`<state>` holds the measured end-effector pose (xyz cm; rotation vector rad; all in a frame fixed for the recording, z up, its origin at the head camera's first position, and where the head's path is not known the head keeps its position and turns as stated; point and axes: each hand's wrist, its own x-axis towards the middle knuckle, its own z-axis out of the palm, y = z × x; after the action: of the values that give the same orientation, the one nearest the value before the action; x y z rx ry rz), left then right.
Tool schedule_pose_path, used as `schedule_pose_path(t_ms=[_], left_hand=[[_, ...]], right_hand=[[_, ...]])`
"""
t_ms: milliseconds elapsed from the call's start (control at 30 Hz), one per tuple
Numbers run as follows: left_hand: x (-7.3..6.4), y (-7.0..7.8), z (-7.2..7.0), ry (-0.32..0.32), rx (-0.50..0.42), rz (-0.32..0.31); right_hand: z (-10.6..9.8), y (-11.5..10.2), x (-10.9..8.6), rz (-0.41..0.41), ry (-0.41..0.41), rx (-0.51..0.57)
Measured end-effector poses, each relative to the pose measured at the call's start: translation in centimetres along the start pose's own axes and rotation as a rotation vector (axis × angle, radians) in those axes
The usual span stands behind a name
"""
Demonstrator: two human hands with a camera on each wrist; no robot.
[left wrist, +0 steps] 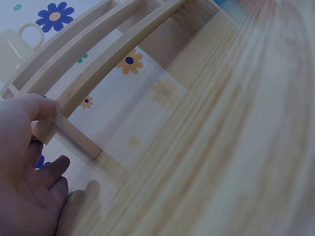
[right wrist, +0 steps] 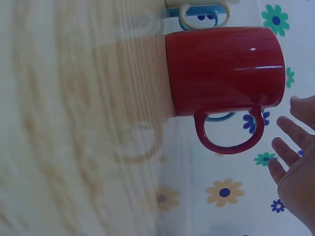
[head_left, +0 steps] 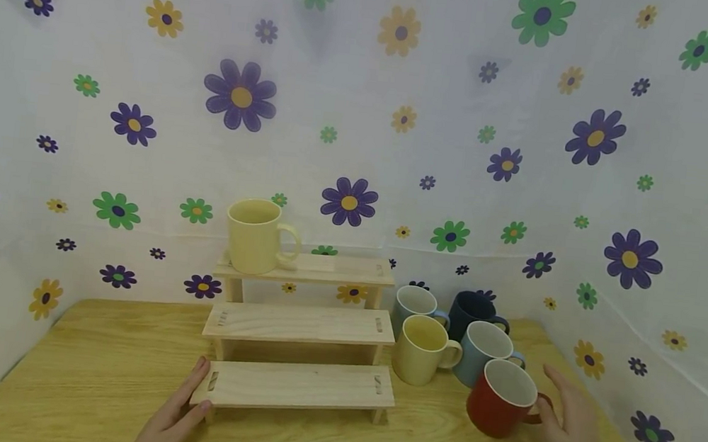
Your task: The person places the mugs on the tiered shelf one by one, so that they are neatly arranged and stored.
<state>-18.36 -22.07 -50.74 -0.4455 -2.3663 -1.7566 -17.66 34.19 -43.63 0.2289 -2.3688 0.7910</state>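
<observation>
A three-step wooden stand (head_left: 302, 389) stands on the table, its steps rising toward the back. My left hand (head_left: 172, 410) grips the left end of its lowest step, thumb at the front corner and fingers at the back one. In the left wrist view, the hand (left wrist: 29, 162) is at the end of that board (left wrist: 113, 54). A red mug (head_left: 501, 399) stands upright at the front right, handle to the right. Beside that handle, my right hand (head_left: 571, 427) is held with its fingers spread. The right wrist view has its fingers apart from the red mug (right wrist: 224, 71).
A yellow mug (head_left: 254, 236) sits on the top step at the left. Between stand and red mug are another yellow mug (head_left: 416, 355), two light blue mugs, one in front (head_left: 483, 354), and a dark blue mug (head_left: 469, 314). Flowered cloth (head_left: 362, 136) encloses the wooden table (head_left: 104, 360).
</observation>
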Motion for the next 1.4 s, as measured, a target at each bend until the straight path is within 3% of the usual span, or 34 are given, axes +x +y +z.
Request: schedule_pose_path(t_ms=[100, 167, 267, 400, 500, 600, 733, 867, 1067, 1300, 1400], left_hand=[[0.1, 0.0, 0.0, 0.0, 0.003, 0.0], [0.1, 0.0, 0.0, 0.001, 0.003, 0.002], [0.1, 0.0, 0.0, 0.002, -0.005, -0.01], [0.1, 0.2, 0.0, 0.007, -0.015, -0.033], [0.1, 0.3, 0.0, 0.007, -0.009, -0.032], [0.2, 0.3, 0.0, 0.006, 0.005, -0.04], [0.2, 0.2, -0.1, 0.002, 0.019, -0.109], [0.2, 0.2, -0.1, 0.0, 0.016, -0.125], [0.0, 0.3, -0.2, -0.003, 0.008, -0.109], [0.2, 0.2, -0.2, -0.018, 0.019, -0.149], [0.2, 0.1, -0.2, -0.014, 0.014, -0.145]], right_hand=[[0.1, 0.9, -0.3, -0.063, 0.047, 0.011], [0.1, 1.2, -0.4, -0.064, 0.039, 0.012], [-0.1, 1.4, -0.6, 0.001, -0.022, 0.001], [-0.4, 1.5, -0.6, 0.149, -0.172, -0.017], [-0.5, 1.6, -0.6, 0.216, -0.25, -0.025], [-0.5, 1.6, -0.6, 0.225, -0.263, -0.04], [-0.3, 1.8, -0.7, 0.249, -0.243, -0.002], [0.3, 2.2, -1.1, 0.366, -0.205, 0.1], [1.1, 2.4, -1.8, 0.479, -0.063, 0.243], [1.4, 2.5, -2.4, 0.718, -0.026, 0.797], [1.6, 2.6, -2.4, 0.727, -0.015, 0.84]])
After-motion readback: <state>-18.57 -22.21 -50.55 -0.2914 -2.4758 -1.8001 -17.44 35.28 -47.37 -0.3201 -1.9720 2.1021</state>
